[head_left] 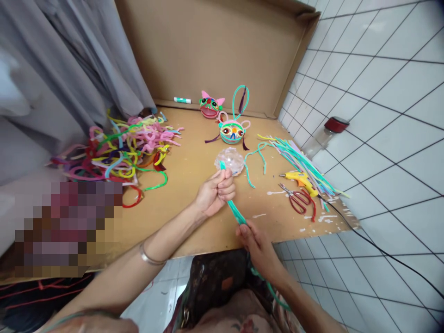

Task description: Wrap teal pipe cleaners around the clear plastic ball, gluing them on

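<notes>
My left hand is closed around a bundle of green pipe cleaners, with one end poking out above the fist. Lower and to the right, my right hand pinches the same bundle; its tail hangs down past my wrist. Just beyond my left fist lies a clear, rounded plastic piece, partly covered by the pipe cleaners' tip. Right of it a twisted teal pipe cleaner rests on the table. Farther back sit a teal animal-head figure with pink loop ears and a red one with pink pointed ears.
A tangled heap of coloured pipe cleaners covers the left side. To the right lie straight pipe cleaners, a yellow glue gun with a black cord, red-handled scissors and a lidded jar. A glue stick is near the cardboard wall.
</notes>
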The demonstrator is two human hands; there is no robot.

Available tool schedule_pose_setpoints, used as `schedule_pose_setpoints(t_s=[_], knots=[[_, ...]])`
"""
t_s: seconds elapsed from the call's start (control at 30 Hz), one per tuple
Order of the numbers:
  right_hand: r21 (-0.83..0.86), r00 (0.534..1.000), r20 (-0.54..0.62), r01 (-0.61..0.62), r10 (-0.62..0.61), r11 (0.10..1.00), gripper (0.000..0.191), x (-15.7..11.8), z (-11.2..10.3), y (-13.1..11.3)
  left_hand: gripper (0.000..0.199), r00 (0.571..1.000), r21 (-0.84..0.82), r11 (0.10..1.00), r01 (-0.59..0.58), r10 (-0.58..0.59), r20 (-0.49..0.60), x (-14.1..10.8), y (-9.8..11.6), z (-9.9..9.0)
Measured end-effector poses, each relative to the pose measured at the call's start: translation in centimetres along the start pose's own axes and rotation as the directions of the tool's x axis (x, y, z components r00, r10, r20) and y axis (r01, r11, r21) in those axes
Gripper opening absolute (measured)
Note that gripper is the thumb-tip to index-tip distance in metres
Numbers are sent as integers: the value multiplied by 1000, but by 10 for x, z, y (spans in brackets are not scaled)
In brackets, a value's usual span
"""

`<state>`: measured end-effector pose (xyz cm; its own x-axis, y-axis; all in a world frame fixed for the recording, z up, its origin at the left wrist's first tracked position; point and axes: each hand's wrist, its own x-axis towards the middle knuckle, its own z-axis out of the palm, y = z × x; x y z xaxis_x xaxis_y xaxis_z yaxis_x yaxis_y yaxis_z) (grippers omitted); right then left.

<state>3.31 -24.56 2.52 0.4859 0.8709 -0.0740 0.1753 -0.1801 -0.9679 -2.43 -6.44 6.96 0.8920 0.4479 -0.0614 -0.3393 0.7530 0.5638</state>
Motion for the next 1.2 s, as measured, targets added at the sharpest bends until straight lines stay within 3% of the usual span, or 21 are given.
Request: schedule_pose_setpoints(t_s=[0.27,0.43,0.53,0.63,0.7,0.83,0.97,1.07,1.2], knots=[[-197,999,-39,25,-34,980,46,-25,1,7,25,999,144,989,-44,40,31,10,-12,-17],[-410,994,90,94,-63,907,40,-40,-15,-7,47,986,326,932,-159,134,95,28,-19,-32],[-516,969,27,223,-245,827,29,-33,-31,-21,56,969,388,888,-245,214,123,37,-25,-36],[-605,877,-124,303,-464,736,30,2,-46,-38,58,951,420,853,-311,281,132,39,-30,-36],[-623,824,-144,355,-548,697,43,41,-50,-48,58,941,434,835,-337,313,127,37,-32,-36],[-653,813,-24,428,-582,624,71,127,-47,-57,55,931,427,829,-361,349,109,29,-33,-38],[-586,847,159,494,-507,642,76,185,-38,-44,56,931,405,841,-360,351,100,26,-30,-40],[-588,849,111,475,-516,655,74,203,-31,-36,56,940,388,858,-335,333,77,25,-29,-40],[-580,819,12,473,-573,664,76,217,-10,-41,55,949,360,880,-309,309,59,25,-32,-41]])
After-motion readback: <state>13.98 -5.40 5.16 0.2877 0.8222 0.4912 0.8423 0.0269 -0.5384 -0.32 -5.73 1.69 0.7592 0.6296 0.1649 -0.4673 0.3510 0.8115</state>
